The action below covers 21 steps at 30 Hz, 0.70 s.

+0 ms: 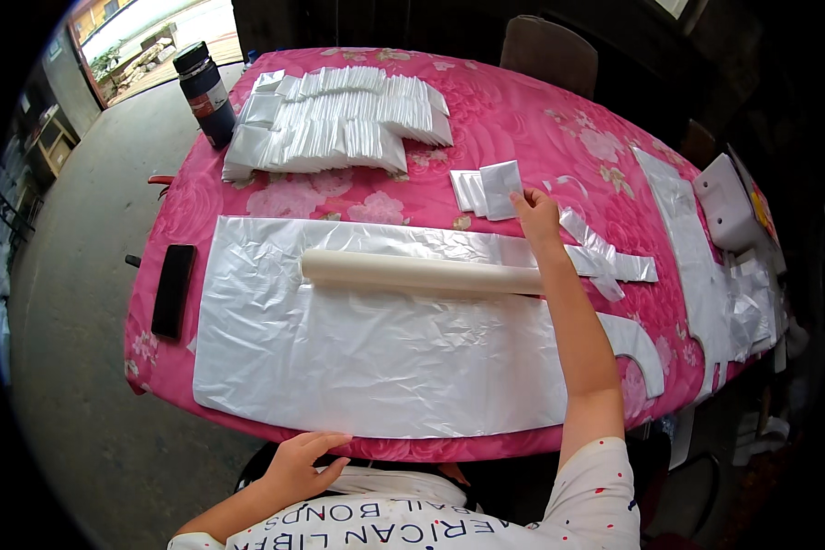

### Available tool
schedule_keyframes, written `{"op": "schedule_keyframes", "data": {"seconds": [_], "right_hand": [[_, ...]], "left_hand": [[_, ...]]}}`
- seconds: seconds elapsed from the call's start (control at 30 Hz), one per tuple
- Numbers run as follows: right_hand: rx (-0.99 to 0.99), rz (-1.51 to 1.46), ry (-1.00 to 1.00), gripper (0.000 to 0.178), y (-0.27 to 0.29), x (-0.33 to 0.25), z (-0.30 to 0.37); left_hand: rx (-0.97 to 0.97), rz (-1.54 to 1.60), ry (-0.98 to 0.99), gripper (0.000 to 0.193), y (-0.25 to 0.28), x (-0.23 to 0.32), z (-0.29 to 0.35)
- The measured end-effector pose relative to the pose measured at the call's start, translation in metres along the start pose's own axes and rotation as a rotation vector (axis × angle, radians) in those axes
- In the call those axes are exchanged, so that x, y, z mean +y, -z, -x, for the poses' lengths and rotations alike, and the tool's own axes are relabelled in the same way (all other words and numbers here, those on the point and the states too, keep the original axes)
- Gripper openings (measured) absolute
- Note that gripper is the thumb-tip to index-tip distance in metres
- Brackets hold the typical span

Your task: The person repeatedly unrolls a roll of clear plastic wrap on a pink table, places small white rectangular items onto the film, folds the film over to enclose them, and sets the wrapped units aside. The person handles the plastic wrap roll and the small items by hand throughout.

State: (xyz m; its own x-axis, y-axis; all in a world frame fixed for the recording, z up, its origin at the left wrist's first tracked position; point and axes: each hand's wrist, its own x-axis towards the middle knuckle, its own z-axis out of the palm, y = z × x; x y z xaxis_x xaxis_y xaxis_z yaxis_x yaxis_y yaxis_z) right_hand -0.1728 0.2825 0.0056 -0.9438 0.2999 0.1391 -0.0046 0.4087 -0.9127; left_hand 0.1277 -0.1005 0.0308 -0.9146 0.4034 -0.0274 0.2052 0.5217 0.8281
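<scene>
My right hand point(536, 216) reaches across the table and pinches the edge of a small folded white plastic bag point(500, 188). Under and beside it lie a few more folded bags point(467, 192), overlapping. My left hand point(306, 466) is by the table's front edge, fingers loosely stretched out and holding nothing. Between my hands a stack of flat white plastic bags point(412, 367) is spread out, its handle end point(646, 353) to the right. Across the stack rests a long cream-coloured roll or tube point(412, 271); my right forearm hides its right end.
Rows of folded bags point(339, 119) fill the far left, by a dark bottle point(206, 96). A black phone point(173, 291) lies left on the pink flowered tablecloth point(495, 101). Plastic strips point(605, 252), more flat bags point(678, 238) and a white container point(729, 202) are on the right.
</scene>
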Motion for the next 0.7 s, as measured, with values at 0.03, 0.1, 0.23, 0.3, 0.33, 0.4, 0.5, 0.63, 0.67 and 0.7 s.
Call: {"op": "schedule_keyframes", "data": {"seconds": [0.03,0.1,0.23,0.3,0.33,0.4,0.5,0.63,0.67,0.7], "right_hand": [[0.023,0.157,-0.038,0.026,-0.001,0.002,-0.008],[0.037,0.375,-0.023,0.032,-0.006,0.006,-0.010],[0.327,0.788,0.367,0.041,-0.013,0.001,-0.004],[0.120,0.630,0.413,0.043,-0.007,-0.015,0.018],[0.011,0.545,0.437,0.044,-0.004,-0.026,0.035],[-0.273,0.455,0.529,0.046,0.008,-0.030,0.077],[-0.482,0.594,0.502,0.050,0.038,-0.033,0.129],[-0.468,0.658,0.230,0.057,0.057,-0.036,0.193],[-0.462,0.637,0.230,0.059,0.056,-0.035,0.216],[-0.542,0.569,0.287,0.059,0.056,-0.039,0.235]], "left_hand": [[0.001,-0.008,-0.007,0.031,-0.001,-0.001,0.001],[0.000,-0.020,-0.006,0.030,-0.001,0.001,0.001],[0.026,-0.037,-0.010,0.030,0.001,0.004,-0.003],[0.036,-0.044,-0.028,0.030,0.001,0.002,-0.006],[0.047,-0.049,-0.044,0.030,0.000,0.001,-0.006],[0.059,-0.054,-0.090,0.030,-0.002,0.001,-0.012],[-0.002,-0.105,-0.206,0.033,-0.003,0.008,-0.031],[-0.158,-0.145,-0.262,0.050,-0.015,0.022,-0.065],[-0.132,-0.177,-0.270,0.055,-0.023,0.027,-0.073],[-0.101,-0.212,-0.272,0.060,-0.034,0.033,-0.080]]}}
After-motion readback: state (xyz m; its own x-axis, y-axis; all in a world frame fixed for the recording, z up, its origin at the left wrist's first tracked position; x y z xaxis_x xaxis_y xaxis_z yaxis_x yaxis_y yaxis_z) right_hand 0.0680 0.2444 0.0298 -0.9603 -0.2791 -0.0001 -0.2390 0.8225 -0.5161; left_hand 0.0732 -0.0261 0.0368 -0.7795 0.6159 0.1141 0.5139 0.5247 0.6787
